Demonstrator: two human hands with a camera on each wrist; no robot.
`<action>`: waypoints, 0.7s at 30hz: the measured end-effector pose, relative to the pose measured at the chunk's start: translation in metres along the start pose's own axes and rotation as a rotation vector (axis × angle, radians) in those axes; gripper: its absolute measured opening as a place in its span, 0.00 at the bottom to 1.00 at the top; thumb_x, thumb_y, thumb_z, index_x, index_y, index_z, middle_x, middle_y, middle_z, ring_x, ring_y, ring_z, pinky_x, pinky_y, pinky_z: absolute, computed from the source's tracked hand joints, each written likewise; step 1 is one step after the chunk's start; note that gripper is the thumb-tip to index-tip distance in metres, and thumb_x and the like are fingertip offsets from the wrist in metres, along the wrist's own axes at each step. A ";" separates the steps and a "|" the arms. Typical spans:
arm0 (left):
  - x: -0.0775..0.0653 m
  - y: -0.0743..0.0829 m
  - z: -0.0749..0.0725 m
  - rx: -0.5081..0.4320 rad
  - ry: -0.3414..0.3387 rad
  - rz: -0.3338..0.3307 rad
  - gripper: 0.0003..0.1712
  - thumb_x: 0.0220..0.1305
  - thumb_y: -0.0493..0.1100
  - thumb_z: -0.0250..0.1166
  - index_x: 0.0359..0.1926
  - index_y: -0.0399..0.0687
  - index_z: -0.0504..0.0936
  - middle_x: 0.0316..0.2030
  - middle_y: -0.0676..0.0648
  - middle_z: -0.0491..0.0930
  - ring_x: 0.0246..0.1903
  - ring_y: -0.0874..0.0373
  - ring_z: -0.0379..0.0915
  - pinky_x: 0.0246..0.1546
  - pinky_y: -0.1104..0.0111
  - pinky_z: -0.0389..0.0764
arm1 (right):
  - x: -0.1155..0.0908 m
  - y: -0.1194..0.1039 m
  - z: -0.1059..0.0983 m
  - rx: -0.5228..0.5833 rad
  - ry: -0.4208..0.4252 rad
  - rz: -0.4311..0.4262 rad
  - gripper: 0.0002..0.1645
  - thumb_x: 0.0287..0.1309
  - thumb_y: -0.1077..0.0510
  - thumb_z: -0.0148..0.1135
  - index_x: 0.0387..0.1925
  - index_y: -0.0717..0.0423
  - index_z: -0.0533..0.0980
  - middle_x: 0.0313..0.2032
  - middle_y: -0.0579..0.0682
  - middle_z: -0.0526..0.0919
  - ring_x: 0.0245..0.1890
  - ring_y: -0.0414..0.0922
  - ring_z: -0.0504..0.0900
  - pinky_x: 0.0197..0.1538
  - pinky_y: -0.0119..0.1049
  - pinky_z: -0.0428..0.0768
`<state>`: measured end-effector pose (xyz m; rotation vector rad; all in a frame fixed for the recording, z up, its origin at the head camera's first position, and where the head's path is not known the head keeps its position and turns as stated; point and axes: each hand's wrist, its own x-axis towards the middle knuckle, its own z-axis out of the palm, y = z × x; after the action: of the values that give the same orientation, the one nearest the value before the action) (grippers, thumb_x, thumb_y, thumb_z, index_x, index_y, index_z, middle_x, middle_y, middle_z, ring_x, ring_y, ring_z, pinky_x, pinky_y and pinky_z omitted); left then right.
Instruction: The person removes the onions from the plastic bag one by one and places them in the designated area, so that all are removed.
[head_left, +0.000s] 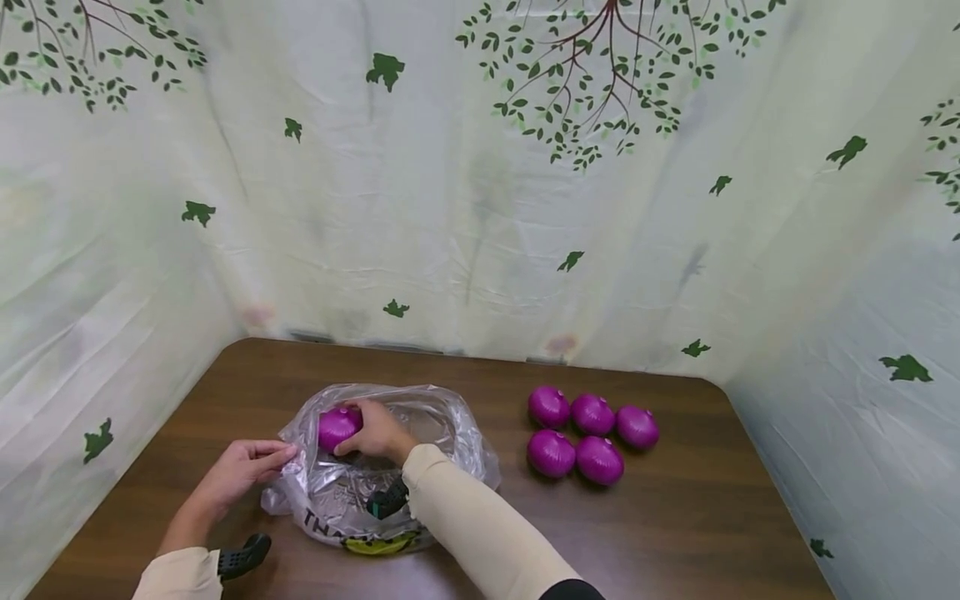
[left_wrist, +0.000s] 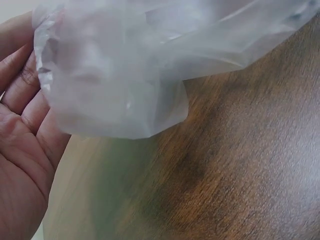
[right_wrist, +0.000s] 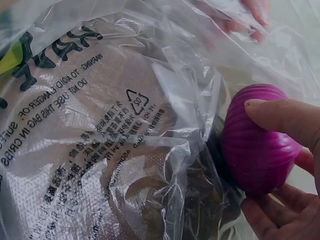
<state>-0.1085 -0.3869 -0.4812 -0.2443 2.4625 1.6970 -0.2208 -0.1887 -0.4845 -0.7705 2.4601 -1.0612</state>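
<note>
A clear plastic bag (head_left: 330, 492) with dark printed letters lies on the table, its mouth spread wide. Inside that mouth, my right hand (head_left: 378, 433) grips a shiny purple onion (head_left: 337, 427) near the left side. The right wrist view shows the thumb across the ridged onion (right_wrist: 257, 140) and the other fingers beneath it. With thumb and fingertips, my left hand (head_left: 243, 471) pinches the bag's left rim. In the left wrist view, the bag's film (left_wrist: 110, 85) hangs from the fingers and hides their tips.
Several more purple onions (head_left: 551, 453) sit in two rows to the right of the bag. The brown wooden table (head_left: 675, 517) ends at a pale curtain (head_left: 420, 208) with leaf prints, which also runs along both sides.
</note>
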 end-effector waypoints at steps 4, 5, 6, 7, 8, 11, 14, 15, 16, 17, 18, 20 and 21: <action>0.000 -0.001 0.000 -0.001 -0.009 0.007 0.21 0.68 0.41 0.60 0.46 0.20 0.78 0.35 0.53 0.80 0.34 0.67 0.77 0.38 0.73 0.80 | -0.001 0.000 -0.002 -0.016 -0.026 -0.015 0.42 0.39 0.55 0.80 0.59 0.50 0.73 0.51 0.44 0.79 0.49 0.36 0.76 0.52 0.27 0.72; 0.000 -0.001 0.000 0.004 -0.009 0.005 0.21 0.68 0.41 0.60 0.46 0.20 0.78 0.35 0.53 0.80 0.34 0.67 0.77 0.38 0.73 0.80 | -0.002 0.001 -0.002 -0.021 -0.033 -0.015 0.42 0.39 0.55 0.80 0.59 0.50 0.73 0.51 0.44 0.79 0.49 0.36 0.76 0.52 0.27 0.72; 0.001 -0.001 0.000 0.009 -0.011 0.005 0.21 0.68 0.42 0.60 0.46 0.20 0.78 0.35 0.52 0.80 0.34 0.67 0.77 0.38 0.73 0.80 | -0.003 0.001 -0.002 -0.023 -0.038 -0.016 0.42 0.39 0.55 0.80 0.59 0.49 0.73 0.51 0.44 0.79 0.49 0.36 0.75 0.52 0.27 0.72; 0.001 -0.001 0.000 0.012 -0.010 0.005 0.21 0.68 0.42 0.60 0.46 0.20 0.78 0.36 0.52 0.80 0.35 0.67 0.77 0.39 0.73 0.80 | -0.003 0.001 -0.003 -0.022 -0.042 -0.015 0.42 0.39 0.55 0.80 0.59 0.49 0.73 0.51 0.44 0.78 0.49 0.36 0.75 0.52 0.27 0.72; 0.002 -0.001 0.000 0.019 -0.010 0.004 0.22 0.68 0.42 0.60 0.47 0.21 0.78 0.36 0.52 0.80 0.35 0.67 0.76 0.39 0.73 0.79 | -0.004 0.001 -0.004 -0.018 -0.045 -0.015 0.41 0.39 0.54 0.80 0.59 0.49 0.73 0.51 0.44 0.79 0.49 0.36 0.75 0.51 0.27 0.72; 0.003 -0.001 0.001 0.031 -0.006 0.003 0.22 0.68 0.42 0.60 0.47 0.21 0.78 0.35 0.53 0.80 0.34 0.67 0.76 0.38 0.73 0.79 | -0.007 0.000 -0.008 0.008 -0.060 -0.027 0.40 0.38 0.55 0.80 0.57 0.48 0.74 0.49 0.44 0.79 0.46 0.36 0.76 0.49 0.27 0.73; 0.003 -0.001 0.001 0.042 -0.001 0.007 0.21 0.68 0.42 0.61 0.46 0.22 0.78 0.34 0.54 0.80 0.33 0.67 0.74 0.36 0.72 0.79 | -0.010 -0.002 -0.013 0.044 -0.084 -0.048 0.38 0.38 0.56 0.80 0.55 0.48 0.76 0.48 0.44 0.80 0.44 0.35 0.76 0.47 0.26 0.73; 0.004 -0.001 0.001 0.043 0.004 0.004 0.21 0.68 0.42 0.61 0.46 0.22 0.79 0.33 0.55 0.80 0.32 0.67 0.74 0.36 0.71 0.79 | -0.011 -0.003 -0.014 0.052 -0.093 -0.054 0.37 0.38 0.56 0.80 0.55 0.48 0.76 0.48 0.44 0.80 0.44 0.35 0.77 0.47 0.26 0.73; 0.004 0.000 0.001 0.048 0.002 0.007 0.21 0.68 0.42 0.61 0.46 0.22 0.79 0.33 0.55 0.80 0.32 0.67 0.73 0.35 0.71 0.79 | -0.012 -0.004 -0.016 0.061 -0.100 -0.057 0.37 0.38 0.56 0.80 0.55 0.48 0.76 0.47 0.44 0.80 0.43 0.35 0.77 0.47 0.26 0.73; 0.004 0.000 0.001 0.049 0.008 0.001 0.21 0.68 0.42 0.61 0.46 0.22 0.79 0.32 0.55 0.80 0.32 0.67 0.73 0.35 0.71 0.79 | -0.013 -0.004 -0.018 0.061 -0.107 -0.059 0.37 0.38 0.56 0.79 0.55 0.48 0.76 0.48 0.44 0.80 0.44 0.35 0.77 0.47 0.26 0.73; 0.004 0.000 0.001 0.052 0.006 0.002 0.21 0.68 0.42 0.61 0.46 0.22 0.79 0.33 0.55 0.80 0.32 0.67 0.74 0.35 0.71 0.79 | -0.015 -0.004 -0.019 0.066 -0.113 -0.055 0.37 0.39 0.56 0.79 0.55 0.48 0.76 0.48 0.44 0.80 0.44 0.35 0.77 0.47 0.27 0.74; 0.003 0.000 0.001 0.059 -0.002 0.003 0.22 0.68 0.42 0.60 0.47 0.21 0.78 0.34 0.54 0.80 0.33 0.67 0.74 0.36 0.71 0.79 | -0.017 -0.003 -0.022 0.062 -0.116 -0.045 0.36 0.39 0.56 0.79 0.55 0.48 0.76 0.48 0.44 0.80 0.45 0.36 0.77 0.47 0.27 0.74; 0.003 0.000 0.001 0.059 -0.004 0.002 0.22 0.68 0.43 0.60 0.48 0.21 0.78 0.34 0.54 0.80 0.33 0.67 0.75 0.36 0.71 0.79 | -0.019 -0.002 -0.023 0.066 -0.117 -0.037 0.36 0.39 0.57 0.79 0.55 0.48 0.76 0.48 0.45 0.80 0.45 0.36 0.77 0.47 0.27 0.74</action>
<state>-0.1117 -0.3862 -0.4819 -0.2314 2.5065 1.6211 -0.2175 -0.1654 -0.4660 -0.8365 2.3104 -1.0733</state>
